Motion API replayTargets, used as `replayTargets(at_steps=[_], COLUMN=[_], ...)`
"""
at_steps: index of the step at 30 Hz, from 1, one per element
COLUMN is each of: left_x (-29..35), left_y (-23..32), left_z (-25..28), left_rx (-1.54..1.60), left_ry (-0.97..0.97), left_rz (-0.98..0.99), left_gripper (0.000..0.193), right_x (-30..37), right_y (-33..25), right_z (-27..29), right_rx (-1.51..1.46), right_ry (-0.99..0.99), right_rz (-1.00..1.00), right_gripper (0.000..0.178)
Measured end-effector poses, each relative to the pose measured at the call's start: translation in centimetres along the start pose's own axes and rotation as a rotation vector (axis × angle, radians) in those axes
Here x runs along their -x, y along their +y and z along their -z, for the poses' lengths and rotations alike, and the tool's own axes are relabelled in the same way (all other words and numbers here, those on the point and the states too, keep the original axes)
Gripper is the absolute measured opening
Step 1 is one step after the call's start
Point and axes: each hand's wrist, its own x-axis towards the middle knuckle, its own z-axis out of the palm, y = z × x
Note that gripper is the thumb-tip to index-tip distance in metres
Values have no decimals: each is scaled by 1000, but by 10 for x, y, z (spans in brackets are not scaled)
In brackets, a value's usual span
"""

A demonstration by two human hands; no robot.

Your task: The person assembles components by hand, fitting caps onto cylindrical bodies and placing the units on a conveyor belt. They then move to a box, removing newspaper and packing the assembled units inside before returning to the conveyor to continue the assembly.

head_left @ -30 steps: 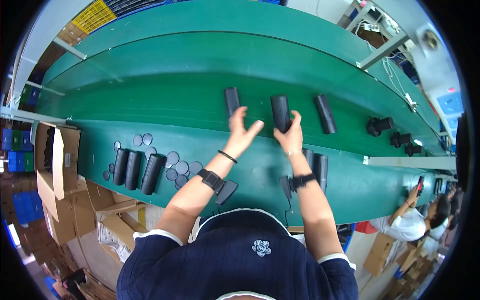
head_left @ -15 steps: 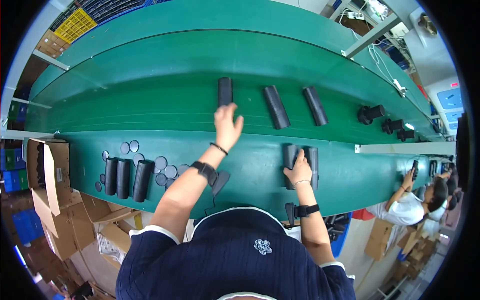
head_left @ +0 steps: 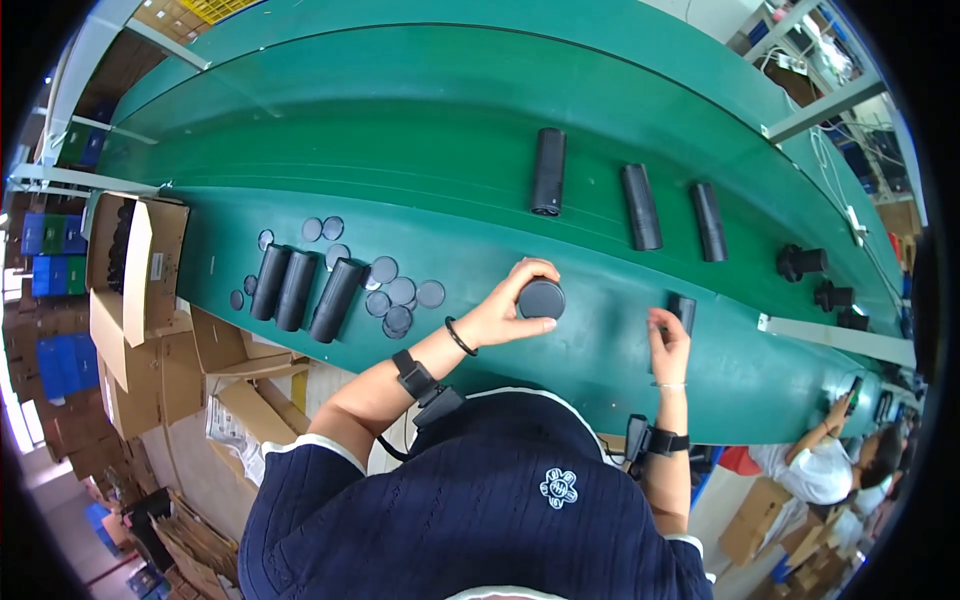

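My left hand [head_left: 512, 306] is closed around a black cylinder [head_left: 541, 299], fingers along its far side and thumb along its near side. The cylinder's round end faces up, and its length is hidden below. To the right, my right hand [head_left: 670, 345] hovers beside another black cylinder [head_left: 684, 312], its fingers loosely bent and apart. That cylinder is partly covered by the hand, and I cannot tell whether they touch. On the left of the green table [head_left: 480, 350] lie black cylinders [head_left: 294, 290] in a row, with several dark round discs [head_left: 401, 291] around them.
Beyond the near table runs a lower green belt-like strip [head_left: 400, 160] holding black cylinders [head_left: 641, 207] and flanged black parts [head_left: 800, 262]. A cardboard box [head_left: 150, 270] stands at the left end. A metal bar [head_left: 835, 340] crosses at right, near a co-worker [head_left: 820, 465].
My left hand has come back from the cylinder on the far strip and now grips one of the near pair. My right hand has lifted off that pair. The view has shifted.
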Motion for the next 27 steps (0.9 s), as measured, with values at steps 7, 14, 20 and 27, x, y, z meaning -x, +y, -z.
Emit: replayTargets(at_steps=[7, 14, 20, 27], left_x=[-38, -97, -107, -20], left_y=[-10, -122, -125, -30], left_z=[93, 190, 149, -15], left_rx=[615, -167, -972, 362], left_ry=[650, 907, 1114, 40], left_rz=[214, 132, 108, 338], left_gripper=[59, 92, 67, 78], right_x=[15, 25, 21, 20], right_y=[43, 47, -13, -57], right_z=[47, 22, -34, -97], right_rx=[1029, -90, -206, -125], right_ry=[88, -6, -150, -401], right_rz=[-469, -137, -130, 65], right_gripper=[98, 86, 92, 85])
